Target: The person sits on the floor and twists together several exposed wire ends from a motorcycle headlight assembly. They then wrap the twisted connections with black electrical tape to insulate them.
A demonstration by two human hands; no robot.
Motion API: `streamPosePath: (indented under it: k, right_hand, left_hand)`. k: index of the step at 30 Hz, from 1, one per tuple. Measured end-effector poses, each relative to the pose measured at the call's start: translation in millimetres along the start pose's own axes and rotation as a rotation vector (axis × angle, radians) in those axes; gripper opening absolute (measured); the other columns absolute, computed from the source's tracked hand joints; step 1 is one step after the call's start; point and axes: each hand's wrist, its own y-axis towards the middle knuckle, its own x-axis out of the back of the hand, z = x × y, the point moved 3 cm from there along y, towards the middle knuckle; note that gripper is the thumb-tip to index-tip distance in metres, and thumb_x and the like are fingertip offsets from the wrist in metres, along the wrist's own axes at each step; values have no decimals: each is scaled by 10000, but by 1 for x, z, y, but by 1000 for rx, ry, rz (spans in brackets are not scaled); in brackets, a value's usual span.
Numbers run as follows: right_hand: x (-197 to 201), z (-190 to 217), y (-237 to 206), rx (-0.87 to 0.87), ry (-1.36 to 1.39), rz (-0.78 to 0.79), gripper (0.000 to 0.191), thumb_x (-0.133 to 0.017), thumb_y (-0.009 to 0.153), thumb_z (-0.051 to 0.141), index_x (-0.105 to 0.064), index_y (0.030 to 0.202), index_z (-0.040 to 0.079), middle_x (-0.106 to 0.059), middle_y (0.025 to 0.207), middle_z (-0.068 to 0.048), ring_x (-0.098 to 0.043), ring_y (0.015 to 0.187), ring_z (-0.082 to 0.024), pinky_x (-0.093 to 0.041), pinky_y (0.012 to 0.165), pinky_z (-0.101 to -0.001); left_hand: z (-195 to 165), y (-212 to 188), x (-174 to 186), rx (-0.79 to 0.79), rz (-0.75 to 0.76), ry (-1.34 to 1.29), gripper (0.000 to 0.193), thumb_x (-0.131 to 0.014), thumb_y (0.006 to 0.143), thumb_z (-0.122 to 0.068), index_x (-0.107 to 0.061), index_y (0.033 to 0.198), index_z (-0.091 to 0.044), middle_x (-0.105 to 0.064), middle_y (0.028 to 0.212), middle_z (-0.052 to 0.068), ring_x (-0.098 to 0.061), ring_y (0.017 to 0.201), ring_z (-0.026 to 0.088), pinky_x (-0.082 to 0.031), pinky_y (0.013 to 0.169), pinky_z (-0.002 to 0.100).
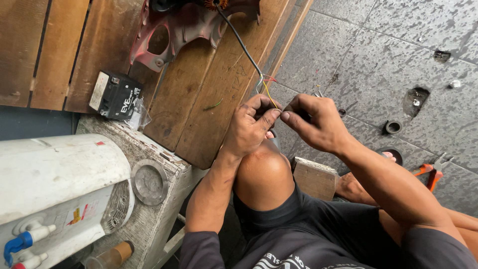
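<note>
My left hand (pixel 251 127) and my right hand (pixel 313 122) meet above my raised knee, fingertips pinched together on the thin coloured wires (pixel 269 93) that fan out of a black cable (pixel 240 42). The cable runs up across the wooden boards to a red metal part (pixel 184 30) with a copper-wound coil at the top edge. The wire ends are hidden between my fingers.
A small black battery (pixel 115 94) sits on a worn stone block (pixel 169 164). A white water dispenser (pixel 55 184) lies at lower left. Orange-handled pliers (pixel 432 172) and small rings (pixel 393 127) lie on the grey tiled floor at right. A wooden block (pixel 314 177) stands by my knee.
</note>
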Motion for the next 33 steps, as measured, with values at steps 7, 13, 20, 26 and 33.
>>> streamPosePath:
  k: [7,13,20,26,33]
  right_hand:
    - [-5,-16,3,-232,449,56,207,-797,902,79,-659,1040,11,-692,976,-98,-661,801,-213,-525,679,-327]
    - [9,25,3,659,-582,-126,245,-824,867,44,-681,1063,8,-696,1016,-131,-666,771,-261,-516,650,-367]
    - [-3,9,0,220,-247,-106,180,-783,881,23,-691,1036,19,-684,947,-110,-654,734,-240,-505,627,-346]
    - [-11,-13,2,-331,601,88,207,-774,885,15,-672,1065,10,-679,970,-118,-672,789,-235,-527,661,-343]
    - [-2,30,2,617,-571,-152,248,-792,870,0,-667,1083,17,-681,1002,-123,-683,829,-259,-533,671,-360]
  left_hand:
    - [6,4,3,79,-27,-110,125,-658,985,-126,-658,1042,-14,-683,856,12,-616,586,59,-548,512,221]
    - [7,5,6,61,11,-183,135,-657,1025,-120,-672,1048,12,-625,789,19,-606,583,65,-532,509,227]
    - [-1,2,1,45,-33,-40,129,-669,995,-128,-669,1055,-14,-682,847,16,-616,601,51,-541,507,216]
    - [-4,2,0,36,-19,-31,120,-667,1009,-117,-672,1060,-9,-667,843,17,-615,638,47,-555,533,217]
    - [2,3,4,99,-27,-186,114,-658,1008,-93,-666,1040,16,-644,816,24,-606,573,66,-540,502,229]
